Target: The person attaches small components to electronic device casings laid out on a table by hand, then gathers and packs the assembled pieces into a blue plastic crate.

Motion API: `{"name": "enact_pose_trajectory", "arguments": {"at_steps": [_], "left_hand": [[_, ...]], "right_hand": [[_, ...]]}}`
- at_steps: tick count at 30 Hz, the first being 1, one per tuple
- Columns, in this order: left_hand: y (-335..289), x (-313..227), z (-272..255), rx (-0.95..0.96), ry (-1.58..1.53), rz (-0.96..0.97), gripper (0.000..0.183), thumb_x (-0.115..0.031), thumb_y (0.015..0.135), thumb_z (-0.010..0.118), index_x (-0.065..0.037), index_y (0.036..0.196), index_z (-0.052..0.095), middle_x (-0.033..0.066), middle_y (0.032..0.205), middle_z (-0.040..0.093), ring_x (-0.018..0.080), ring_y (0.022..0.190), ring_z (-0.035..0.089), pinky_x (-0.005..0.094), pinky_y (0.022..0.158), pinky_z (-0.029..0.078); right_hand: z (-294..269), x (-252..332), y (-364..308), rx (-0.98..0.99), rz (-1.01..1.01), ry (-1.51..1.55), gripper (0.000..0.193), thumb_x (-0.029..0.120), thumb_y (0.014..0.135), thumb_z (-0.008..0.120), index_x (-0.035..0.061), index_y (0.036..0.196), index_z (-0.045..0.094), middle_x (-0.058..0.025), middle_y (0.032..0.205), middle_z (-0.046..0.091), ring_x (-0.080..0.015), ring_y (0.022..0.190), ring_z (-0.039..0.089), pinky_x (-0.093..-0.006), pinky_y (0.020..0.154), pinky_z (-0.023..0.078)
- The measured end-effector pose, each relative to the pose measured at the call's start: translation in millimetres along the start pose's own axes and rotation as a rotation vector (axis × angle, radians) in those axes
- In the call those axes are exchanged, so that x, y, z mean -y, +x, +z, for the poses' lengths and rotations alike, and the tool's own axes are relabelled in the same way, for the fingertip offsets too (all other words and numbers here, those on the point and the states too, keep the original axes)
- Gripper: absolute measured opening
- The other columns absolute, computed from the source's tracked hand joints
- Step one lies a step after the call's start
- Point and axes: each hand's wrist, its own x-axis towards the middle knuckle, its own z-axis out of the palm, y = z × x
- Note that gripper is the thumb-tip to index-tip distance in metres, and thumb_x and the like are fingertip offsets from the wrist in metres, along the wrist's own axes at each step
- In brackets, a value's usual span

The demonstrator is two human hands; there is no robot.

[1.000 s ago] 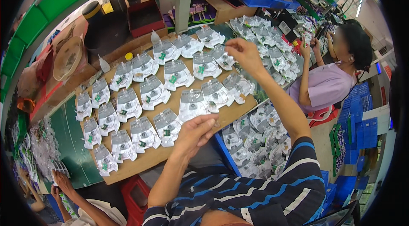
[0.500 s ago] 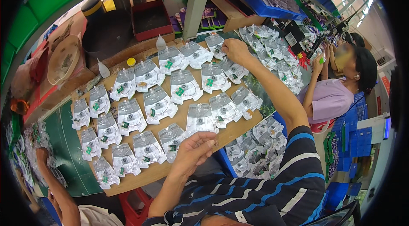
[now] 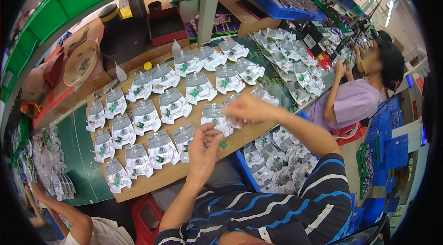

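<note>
Grey-and-white unit (image 3: 212, 114) in work: it lies near the front edge of the brown board (image 3: 160, 174), between and partly under the two hands I watch over the head feed. Left hand (image 3: 205, 148): thumb and fingertips bent toward each other at the unit's lower edge. A small green circuit piece (image 3: 224, 145) sits just beside the thumb; I cannot tell whether it is pinched or hanging loose. Right hand (image 3: 251, 108): motion-blurred above the unit's right side, so I cannot tell if its fingers are together or apart.

Progress, as I judge it: partway. Most of the neighbouring units (image 3: 174, 105) on the board show a green piece near the lower edge, so I log those as fitted. On the unit in hand I see none lying on its face; I log it as unfinished. A few at the far edge show no clear green, status uncertain. More units fill the blue bin (image 3: 243, 169); whether waiting or finished, I cannot tell.
</note>
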Motion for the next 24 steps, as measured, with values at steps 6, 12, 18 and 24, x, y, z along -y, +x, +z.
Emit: {"name": "enact_pose_trajectory", "arguments": {"at_steps": [6,12,18,24], "left_hand": [[-16,-5,11,0.024,0.458,0.284,0.036,0.000,0.091,0.069,0.002,0.124,0.055,0.0100,0.097,0.069,0.0106,0.073,0.059,0.0255,0.067,0.050],[-21,-12,14,0.059,0.562,0.264,0.037,0.000,0.089,0.071,0.001,0.123,0.055,0.0095,0.093,0.071,0.0117,0.073,0.059,0.0272,0.067,0.049],[-12,-13,12,0.091,0.469,0.106,0.032,-0.003,0.091,0.072,0.002,0.119,0.058,0.0060,0.089,0.070,0.0094,0.071,0.057,0.0248,0.064,0.047],[7,-4,-6,0.177,-0.226,-0.355,0.023,-0.022,0.101,0.062,0.000,0.105,0.065,0.0029,0.083,0.065,0.0005,0.055,0.045,0.0157,0.039,0.027]], "right_hand": [[40,-8,-44,0.111,-0.024,0.114,0.054,0.048,0.101,0.055,-0.0024,0.086,0.068,-0.0069,0.072,0.068,-0.0144,0.060,0.068,-0.0273,0.049,0.051],[40,-9,-57,0.063,-0.101,0.068,0.047,0.042,0.101,0.058,-0.0017,0.087,0.067,-0.0058,0.071,0.068,-0.0139,0.059,0.067,-0.0278,0.052,0.051],[38,-20,-51,-0.174,-0.289,0.016,0.031,0.029,0.098,0.065,-0.0007,0.091,0.068,-0.0050,0.071,0.068,-0.0111,0.063,0.066,-0.0271,0.058,0.052],[-24,-5,12,-0.483,-0.337,0.121,0.021,0.019,0.091,0.071,-0.0009,0.098,0.071,-0.0073,0.075,0.071,-0.0100,0.066,0.066,-0.0264,0.060,0.052]]}}
